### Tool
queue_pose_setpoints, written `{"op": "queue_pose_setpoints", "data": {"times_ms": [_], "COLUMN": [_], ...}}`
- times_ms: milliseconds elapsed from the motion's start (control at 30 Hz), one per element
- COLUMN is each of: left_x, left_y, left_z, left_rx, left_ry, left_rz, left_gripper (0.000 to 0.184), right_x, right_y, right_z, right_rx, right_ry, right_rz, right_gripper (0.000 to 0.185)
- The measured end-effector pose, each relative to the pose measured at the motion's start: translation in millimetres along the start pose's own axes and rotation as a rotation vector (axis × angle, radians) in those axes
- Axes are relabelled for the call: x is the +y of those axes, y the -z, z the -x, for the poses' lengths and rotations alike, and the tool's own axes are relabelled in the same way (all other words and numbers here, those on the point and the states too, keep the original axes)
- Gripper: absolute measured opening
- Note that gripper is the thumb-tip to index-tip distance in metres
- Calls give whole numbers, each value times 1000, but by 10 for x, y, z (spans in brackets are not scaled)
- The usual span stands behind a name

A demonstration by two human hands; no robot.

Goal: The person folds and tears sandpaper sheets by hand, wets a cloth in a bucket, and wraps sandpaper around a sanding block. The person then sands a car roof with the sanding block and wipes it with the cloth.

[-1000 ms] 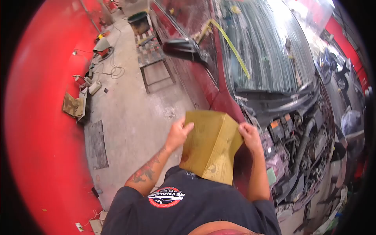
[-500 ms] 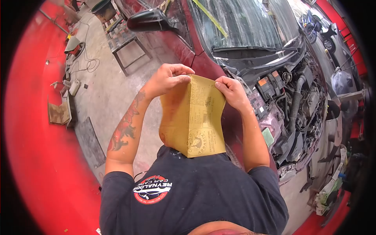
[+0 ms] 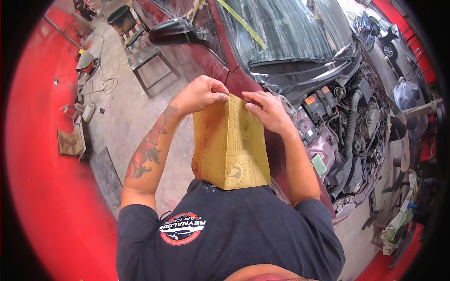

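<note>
head | hands: left hand [image 3: 200, 95] pinches abrasive sheet [image 3: 234, 150] at top | right hand [image 3: 271, 112] at upper edge, cannot tell grip

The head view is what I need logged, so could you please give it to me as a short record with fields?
Sheet: yellow-brown, printed "ABRASIVES", creased lengthwise
Left hand: pinching the sheet's top near the crease
Right hand: at the sheet's upper right edge; grip unclear
Car: dark red, ahead of the person
Windscreen: streaked, with yellow tape across one side
Engine bay: exposed, right of the hands
Side mirror: black, beyond the left hand
Wall: red, far left
</note>
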State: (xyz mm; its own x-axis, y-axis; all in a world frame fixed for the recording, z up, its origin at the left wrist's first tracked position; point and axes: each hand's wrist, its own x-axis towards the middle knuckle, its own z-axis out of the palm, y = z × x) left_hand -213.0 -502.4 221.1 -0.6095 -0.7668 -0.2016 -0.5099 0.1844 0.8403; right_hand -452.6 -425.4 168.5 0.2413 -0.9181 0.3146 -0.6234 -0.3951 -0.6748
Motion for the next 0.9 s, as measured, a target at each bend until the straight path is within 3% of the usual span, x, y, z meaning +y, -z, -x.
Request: {"op": "queue_pose_setpoints", "data": {"times_ms": [100, 167, 433, 600, 767, 867, 900], "left_x": [-3, 15, 277, 244, 192, -136, -293], "left_y": [-38, -26, -20, -102, -228, -379, -504], "left_z": [-62, -76, -9, -20, 12, -68, -98], "left_rx": [-55, -85, 41, 82, 171, 195, 273], "left_ry": [-28, -53, -20, -105, -198, -303, -272], "left_rz": [70, 90, -123, -43, -64, -16, 204], "left_gripper": [17, 16, 15, 15, 15, 26, 36], "right_x": [-111, -110, -82, 52, 71, 36, 15], "right_y": [-65, -83, -49, -88, -82, -58, -46], "right_z": [-155, -225, -293, -274, -240, -232, -231], "right_rx": [-15, -176, -256, -290, -247, -214, -194], "right_ry": [48, -208, -270, -311, -326, -284, -250], "right_rz": [-107, -405, -561, -971, -1000, -985, -987], "right_gripper": [24, 22, 22, 19, 18, 18, 17]}}
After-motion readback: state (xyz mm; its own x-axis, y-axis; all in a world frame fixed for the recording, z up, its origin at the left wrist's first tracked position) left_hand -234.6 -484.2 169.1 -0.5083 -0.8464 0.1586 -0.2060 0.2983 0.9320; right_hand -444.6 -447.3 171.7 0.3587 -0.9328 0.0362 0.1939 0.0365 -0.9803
